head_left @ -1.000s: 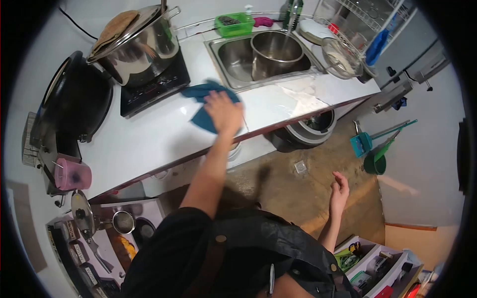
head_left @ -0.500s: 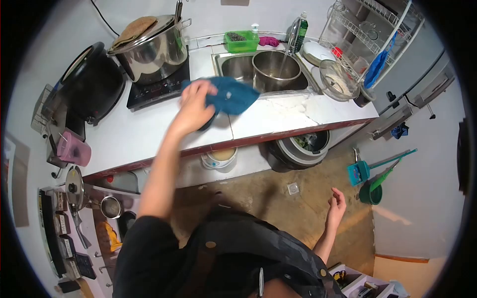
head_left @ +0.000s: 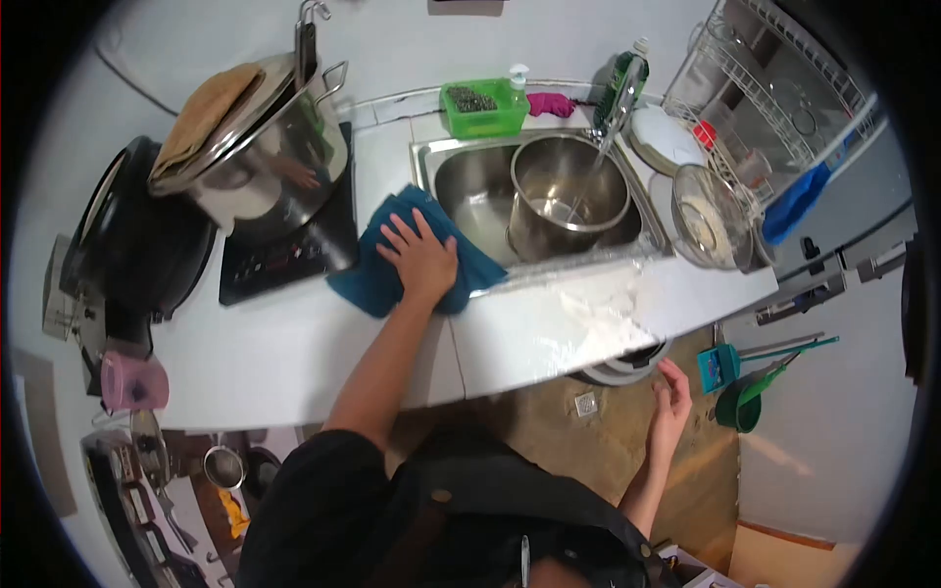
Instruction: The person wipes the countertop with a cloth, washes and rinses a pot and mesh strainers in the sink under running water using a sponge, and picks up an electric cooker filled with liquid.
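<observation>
The left hand (head_left: 420, 263), fingers spread, lies atop the rumpled teal fabric cloth (head_left: 375, 272), between the flat black cooktop (head_left: 279, 263) at left and the rectangular steel sink (head_left: 478, 211) at right; the right hand (head_left: 670, 404) (loosely curled) is farther off.

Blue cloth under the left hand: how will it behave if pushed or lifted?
Cloth is probably floppy: it lies spread with loose, uneven edges. Likely light, as it looks like a thin sheet. Pushed by the left hand, it may bunch or catch where it laps the sink rim. Can't tell whether it's wet.
</observation>
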Tool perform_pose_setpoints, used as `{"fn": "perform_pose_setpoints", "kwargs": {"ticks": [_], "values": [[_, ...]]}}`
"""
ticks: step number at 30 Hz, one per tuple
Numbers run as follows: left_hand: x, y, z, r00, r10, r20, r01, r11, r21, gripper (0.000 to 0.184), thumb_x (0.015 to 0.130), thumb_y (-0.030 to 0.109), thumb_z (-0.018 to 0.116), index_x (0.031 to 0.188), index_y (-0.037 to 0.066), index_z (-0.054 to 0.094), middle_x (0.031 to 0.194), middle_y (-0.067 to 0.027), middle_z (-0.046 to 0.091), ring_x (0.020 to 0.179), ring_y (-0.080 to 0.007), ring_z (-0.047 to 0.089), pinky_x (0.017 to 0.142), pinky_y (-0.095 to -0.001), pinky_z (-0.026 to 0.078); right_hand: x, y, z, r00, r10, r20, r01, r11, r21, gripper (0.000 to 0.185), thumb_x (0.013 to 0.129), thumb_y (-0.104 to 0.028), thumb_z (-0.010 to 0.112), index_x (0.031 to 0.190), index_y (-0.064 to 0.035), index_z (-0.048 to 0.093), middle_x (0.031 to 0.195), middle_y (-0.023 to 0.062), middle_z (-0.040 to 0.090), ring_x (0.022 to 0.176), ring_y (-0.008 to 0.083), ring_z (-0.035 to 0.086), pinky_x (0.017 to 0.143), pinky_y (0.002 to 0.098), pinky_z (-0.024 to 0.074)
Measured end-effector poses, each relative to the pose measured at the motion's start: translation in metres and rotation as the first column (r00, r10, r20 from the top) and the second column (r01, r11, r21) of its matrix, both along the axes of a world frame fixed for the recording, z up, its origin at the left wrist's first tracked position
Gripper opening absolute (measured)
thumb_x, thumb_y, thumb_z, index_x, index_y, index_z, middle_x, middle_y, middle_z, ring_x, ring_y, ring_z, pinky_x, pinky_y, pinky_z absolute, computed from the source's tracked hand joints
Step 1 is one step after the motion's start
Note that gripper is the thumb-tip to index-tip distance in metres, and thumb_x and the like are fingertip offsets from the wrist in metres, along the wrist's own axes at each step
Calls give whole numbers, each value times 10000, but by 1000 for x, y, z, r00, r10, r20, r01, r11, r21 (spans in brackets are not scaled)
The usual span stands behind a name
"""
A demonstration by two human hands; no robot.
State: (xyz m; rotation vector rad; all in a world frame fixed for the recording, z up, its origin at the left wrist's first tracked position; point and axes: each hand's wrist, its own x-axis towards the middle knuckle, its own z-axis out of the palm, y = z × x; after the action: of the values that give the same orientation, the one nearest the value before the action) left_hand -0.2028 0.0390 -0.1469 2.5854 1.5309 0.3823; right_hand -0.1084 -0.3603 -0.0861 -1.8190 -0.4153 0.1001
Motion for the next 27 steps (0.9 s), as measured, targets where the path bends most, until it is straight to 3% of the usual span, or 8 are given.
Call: {"fn": "perform_pose_setpoints", "kwargs": {"ticks": [4,10,12,14,15,17,21,27], "values": [[92,163,-30,940,326,104,-340,922,185,697,895,412,413,1385,-58,255,1429,-289,254,1325,-452,224,1085,-517,167,19,40,37,999,-14,43,19,993,-113,308,802,4,450,1075,-11,590,1227,108,515,1144,207,479,930,307,384],[129,311,-14,774,569,278,-550,822,-148,718,845,420,478,1335,-77,308,1297,-221,460,1199,-324,458,1014,-416,327,33,30,31,986,-164,3,160,958,-238,285,811,-23,472,1071,-8,587,1238,113,499,1108,193,489,907,306,396],[142,310,-16,722,615,317,-622,778,-94,686,834,400,480,1296,-92,361,1289,-238,464,1198,-350,452,1011,-437,326,33,22,31,976,-213,-41,195,945,-261,284,811,-35,477,1071,-8,587,1239,120,496,1099,196,493,903,310,399],[163,290,-26,783,584,213,-619,762,190,672,830,401,477,1267,-103,393,1283,-252,464,1194,-372,448,1013,-454,319,41,24,32,964,-244,-104,214,948,-237,284,810,-45,480,1070,-7,587,1236,127,496,1091,204,499,904,315,400],[174,280,-25,797,580,166,-599,728,334,666,828,401,476,1252,-108,410,1281,-259,464,1193,-384,447,1014,-463,316,49,30,34,971,-219,-92,192,953,-234,281,811,-46,480,1067,-6,587,1234,129,497,1089,208,502,909,315,400],[191,258,-22,928,366,69,-372,899,231,529,868,271,441,1228,-117,430,1267,-282,464,1202,-420,428,1015,-474,318,60,44,43,986,-153,-74,133,966,-224,276,812,-47,480,1062,-5,587,1231,133,499,1086,217,509,917,315,400],[176,253,-28,982,32,188,-65,983,170,415,852,193,483,1207,-20,500,1292,-212,486,1218,-366,439,1012,-454,338,83,90,56,998,35,-43,-41,989,-145,260,796,-2,482,1026,4,603,1221,143,510,1098,230,510,947,323,392],[70,152,5,950,-309,38,305,948,87,486,824,169,518,1308,156,476,1412,-95,383,1309,-341,333,1065,-482,274,111,125,32,891,442,-98,-452,881,-139,283,739,62,486,979,0,625,1120,150,581,1091,278,530,933,339,398]]}}
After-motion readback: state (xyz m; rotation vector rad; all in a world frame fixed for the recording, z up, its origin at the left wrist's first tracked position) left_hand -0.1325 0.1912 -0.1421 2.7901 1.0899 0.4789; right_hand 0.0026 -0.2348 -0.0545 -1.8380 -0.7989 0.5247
